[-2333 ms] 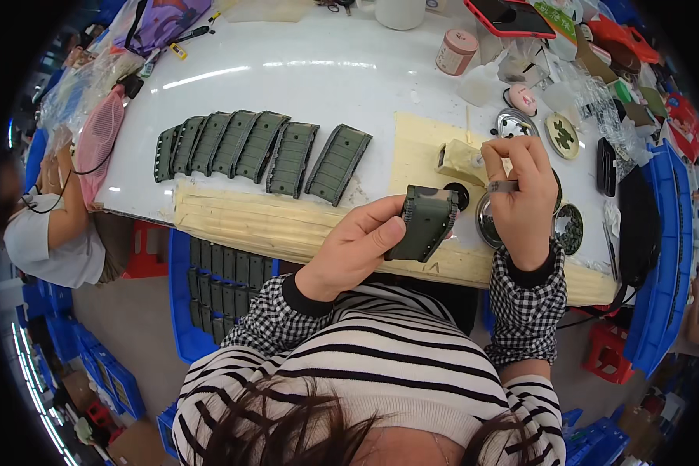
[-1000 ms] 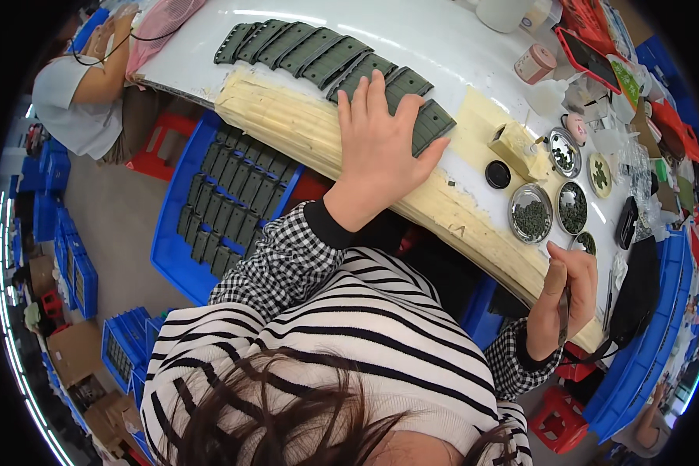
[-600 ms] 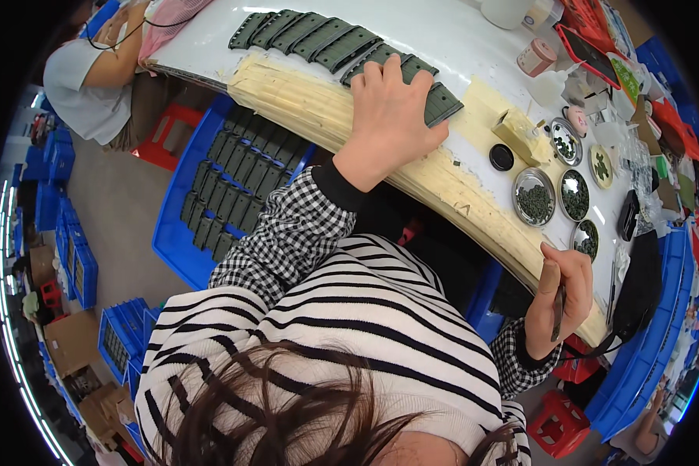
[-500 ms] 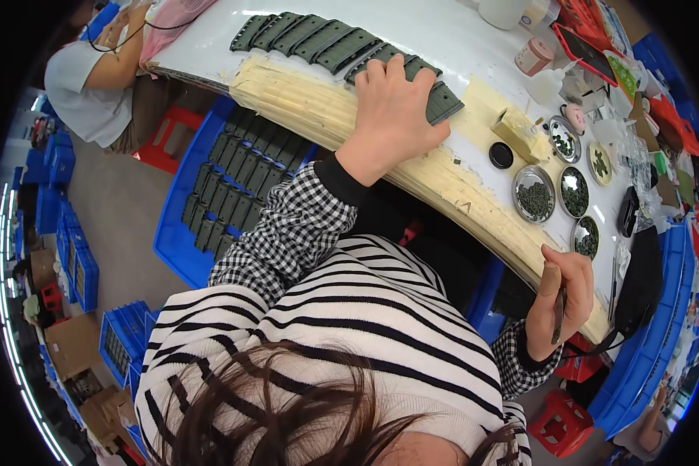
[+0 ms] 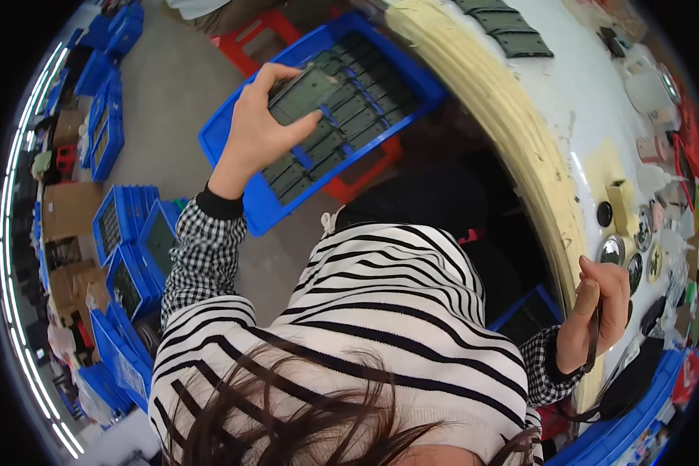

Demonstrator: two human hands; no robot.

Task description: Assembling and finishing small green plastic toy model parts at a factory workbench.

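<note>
My left hand [image 5: 252, 140] is over a blue crate [image 5: 342, 168], thumb and fingers spread around the edges of a flat dark green slatted part [image 5: 304, 93]. Whether more than one part is in its grip I cannot tell. Rows of similar dark green parts [image 5: 357, 116] lie in the crate beneath. On the right, my right hand [image 5: 602, 303] is closed around a thin, dark, tweezer-like tool [image 5: 593, 342], near the table's edge. A row of the same green parts [image 5: 512, 27] lies on the white table at the top.
Yellowish padding [image 5: 512, 116] lines the near edge of the table [image 5: 590, 101]. Small round dishes [image 5: 612, 250] and a black cap [image 5: 604, 213] stand beyond my right hand. A red stool [image 5: 248, 39] is behind the crate. More blue crates [image 5: 124, 225] are stacked on the floor at left.
My left hand has left the row on the table and swung left over the crate with a green part. The view has turned left. My right hand still holds the tool.
</note>
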